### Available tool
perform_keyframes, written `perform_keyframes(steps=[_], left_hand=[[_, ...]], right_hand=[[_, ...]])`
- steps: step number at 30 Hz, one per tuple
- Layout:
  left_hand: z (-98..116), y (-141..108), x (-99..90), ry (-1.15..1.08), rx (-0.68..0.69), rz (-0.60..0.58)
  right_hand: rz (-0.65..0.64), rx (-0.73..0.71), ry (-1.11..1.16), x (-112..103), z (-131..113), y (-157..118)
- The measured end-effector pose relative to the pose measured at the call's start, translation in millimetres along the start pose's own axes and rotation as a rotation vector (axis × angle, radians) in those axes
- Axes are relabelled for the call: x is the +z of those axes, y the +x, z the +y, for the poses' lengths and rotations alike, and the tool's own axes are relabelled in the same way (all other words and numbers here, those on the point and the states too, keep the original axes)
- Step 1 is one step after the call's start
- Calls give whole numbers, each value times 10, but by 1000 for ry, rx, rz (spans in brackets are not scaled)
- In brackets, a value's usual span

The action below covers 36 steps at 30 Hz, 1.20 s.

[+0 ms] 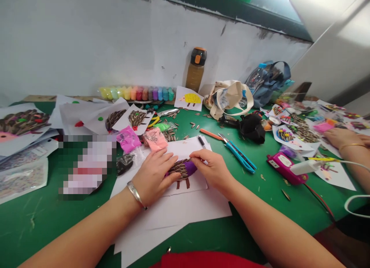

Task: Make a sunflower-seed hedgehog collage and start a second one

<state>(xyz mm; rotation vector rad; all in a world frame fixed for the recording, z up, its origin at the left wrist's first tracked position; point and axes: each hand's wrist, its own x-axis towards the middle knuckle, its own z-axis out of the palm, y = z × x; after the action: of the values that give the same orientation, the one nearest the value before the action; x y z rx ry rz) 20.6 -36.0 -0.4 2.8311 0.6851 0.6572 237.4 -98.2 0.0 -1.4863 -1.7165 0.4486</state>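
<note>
In front of me lies a hedgehog-like picture with purple clay (191,168) on white paper (199,206). Striped sunflower seeds (178,168) cover the left part of the clay, and two brown legs (183,183) show below. My left hand (154,173) lies over the picture's left side, fingers outstretched, hiding that end. The thumb and forefinger of my right hand (215,170) are pinched together at the clay's upper right edge. Whatever is between those fingertips is hidden. Just beyond the right hand, a black pen (201,141) rests on the paper.
A blue utility knife (238,154) and an orange stick (211,134) lie right of the paper. Clay packets, pink (128,139) and salmon (156,138), sit behind my left hand. A bottle (196,69) stands by the wall. Another person's hand (338,139) is at far right.
</note>
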Motion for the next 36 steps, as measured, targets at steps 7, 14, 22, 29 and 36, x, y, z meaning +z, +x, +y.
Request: perform_keyframes(steps=[7,14,22,29,36], left_hand=[[37,-2,-18,-24,-65,-118],[60,-22,-20,-13,-67,-148],[60,-45,24,19,-67,-140],[61,-53,58,20,-65,-97],[64,-54,42,51,-52,-129]], right_hand=[[-134,-40,-181,42,15,19],[-133,-12,-252,76,54,29],[-166,-36,-325,100,40,29],[-162,-107,-335,130,40,30],[-122,-82,-307,107,23,5]])
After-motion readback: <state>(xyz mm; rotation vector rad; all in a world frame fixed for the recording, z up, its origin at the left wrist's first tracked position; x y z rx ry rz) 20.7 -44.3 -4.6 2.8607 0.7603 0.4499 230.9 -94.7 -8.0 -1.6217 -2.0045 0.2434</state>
